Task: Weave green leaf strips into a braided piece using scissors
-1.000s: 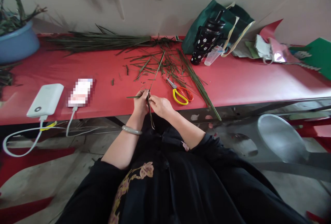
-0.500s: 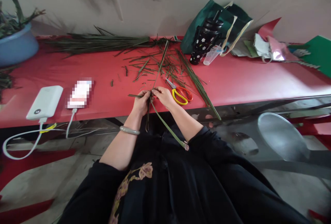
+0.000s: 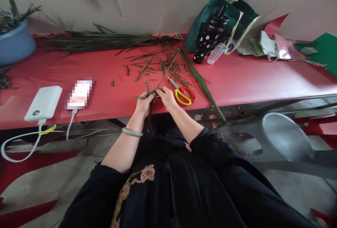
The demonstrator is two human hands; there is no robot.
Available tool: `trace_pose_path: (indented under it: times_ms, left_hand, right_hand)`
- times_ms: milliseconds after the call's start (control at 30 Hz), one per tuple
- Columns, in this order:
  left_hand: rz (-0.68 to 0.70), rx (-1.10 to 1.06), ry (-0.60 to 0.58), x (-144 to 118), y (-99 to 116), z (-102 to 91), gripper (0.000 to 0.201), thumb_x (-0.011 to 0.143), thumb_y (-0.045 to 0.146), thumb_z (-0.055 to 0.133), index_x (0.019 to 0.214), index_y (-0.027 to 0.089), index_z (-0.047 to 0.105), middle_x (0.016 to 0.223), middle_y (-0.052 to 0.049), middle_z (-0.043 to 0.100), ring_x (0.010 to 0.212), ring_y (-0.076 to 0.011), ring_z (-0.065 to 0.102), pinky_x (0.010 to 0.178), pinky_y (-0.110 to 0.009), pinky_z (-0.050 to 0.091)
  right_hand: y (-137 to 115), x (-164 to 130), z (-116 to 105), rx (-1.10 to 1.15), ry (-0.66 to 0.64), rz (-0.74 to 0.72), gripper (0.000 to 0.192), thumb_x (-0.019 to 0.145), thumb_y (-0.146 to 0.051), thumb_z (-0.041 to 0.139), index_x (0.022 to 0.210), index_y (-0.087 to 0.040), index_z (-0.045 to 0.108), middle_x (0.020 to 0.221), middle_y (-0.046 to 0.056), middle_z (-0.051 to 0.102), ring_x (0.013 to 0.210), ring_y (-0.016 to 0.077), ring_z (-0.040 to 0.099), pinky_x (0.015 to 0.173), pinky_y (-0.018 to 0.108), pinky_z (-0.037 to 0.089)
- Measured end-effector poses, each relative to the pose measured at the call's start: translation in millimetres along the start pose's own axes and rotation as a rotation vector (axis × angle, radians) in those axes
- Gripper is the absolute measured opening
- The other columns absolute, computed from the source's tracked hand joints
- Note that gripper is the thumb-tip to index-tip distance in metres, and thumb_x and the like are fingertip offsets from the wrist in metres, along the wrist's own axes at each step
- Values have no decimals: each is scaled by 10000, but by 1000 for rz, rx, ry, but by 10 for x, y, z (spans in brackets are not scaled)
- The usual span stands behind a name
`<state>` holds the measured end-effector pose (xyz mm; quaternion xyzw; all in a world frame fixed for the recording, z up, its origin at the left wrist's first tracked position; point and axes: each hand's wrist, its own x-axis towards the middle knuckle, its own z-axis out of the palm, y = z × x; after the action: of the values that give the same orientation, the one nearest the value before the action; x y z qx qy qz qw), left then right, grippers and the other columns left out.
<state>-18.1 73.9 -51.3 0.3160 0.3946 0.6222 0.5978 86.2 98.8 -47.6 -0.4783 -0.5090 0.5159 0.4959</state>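
Close together at the table's front edge, both my hands work on long green leaf strips [image 3: 170, 65]. My left hand [image 3: 144, 105], with a pale bangle on the wrist, pinches the place where the strips cross. Strip ends poke out to its left, stand up above it and hang below the table edge. The fingertips of my right hand [image 3: 166, 97] are closed on the same strips, touching the left fingertips. One long strip slants away up and right across the table. The crossing itself is partly hidden by my fingers. Scissors [image 3: 185, 95] with yellow and orange handles lie right of my right hand.
On the red table [image 3: 105, 70] lie scattered leaf scraps [image 3: 147, 68], a leaf bundle [image 3: 102, 41] behind and another bundle [image 3: 202, 84] at right. A power bank [image 3: 44, 103] and phone [image 3: 79, 94] sit left. A black tumbler [image 3: 210, 38] stands before a green bag [image 3: 195, 31].
The long strip that hung over my lap is gone from there, and a strip end now stands up above my left hand. The far-reaching strip leans more to the right.
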Motion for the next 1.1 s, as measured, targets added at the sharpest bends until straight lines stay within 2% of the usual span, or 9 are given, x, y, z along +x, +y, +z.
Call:
trace_pose_path:
  times_ms: [167,367,467,533,600,700,800,933,1100]
  left_hand:
    - [82,87,79,30,-74,27,163,589,223,679,710,121,641,569,-2,606,462,-65,499,475,-186,390]
    - [95,149,73,30,-68,29,153,595,189,623,725,112,651,572,-1,607,463,-72,503,475,-192,398]
    - [86,165,109,33,-61,19,184,606,226,631,749,111,651,583,1,607,476,-82,519,487,-203,411]
    - [74,167,106,31,-63,14,198,605,242,645,750,108,651,570,1,599,472,-83,518,483,-205,405]
    - [84,138,79,22,-71,17,191,586,241,668,720,107,645,569,-5,597,498,-91,531,505,-212,414]
    - [170,111,47,-3,-94,34,170,559,203,687,691,111,632,639,-23,622,614,-118,572,600,-234,445]
    - [236,140,59,-23,-121,51,142,588,193,670,694,122,609,632,-8,609,604,-103,558,590,-219,440]
    - [252,145,137,-38,-144,72,168,628,235,661,729,143,562,540,38,543,476,-65,484,509,-197,410]
    - [320,329,149,-55,-166,101,115,645,208,637,622,138,549,578,-1,575,542,-87,505,538,-205,404]
  right_hand:
    - [0,-7,-3,-73,10,-36,211,707,-360,521,753,-159,561,634,-39,549,601,86,507,587,204,422]
    - [49,31,-9,-234,60,-51,226,763,-361,460,758,-159,563,654,-17,571,623,106,534,607,228,424]
    - [-23,-29,-35,-407,91,-47,254,785,-380,446,767,-159,570,681,-2,590,660,121,550,643,245,429]
    - [-134,-121,-48,-549,105,-104,277,796,-409,448,799,-167,582,717,5,603,692,129,557,670,251,429]
    - [-272,-224,-40,-668,46,-229,266,808,-401,453,884,-187,593,826,13,616,760,130,567,696,241,428]
    - [-450,-317,5,-856,-138,-385,242,820,-316,465,1013,-230,583,1011,20,585,901,137,560,723,229,420]
    - [-535,-309,31,-1016,-198,-366,230,847,-290,419,978,-235,600,995,24,580,911,148,554,709,237,410]
    - [-560,-254,-1,-1074,-173,-339,268,874,-323,365,928,-218,605,952,23,584,859,146,554,680,240,391]
    - [-576,-272,20,-1137,-182,-338,258,870,-323,372,891,-212,604,930,24,586,833,150,550,654,241,376]
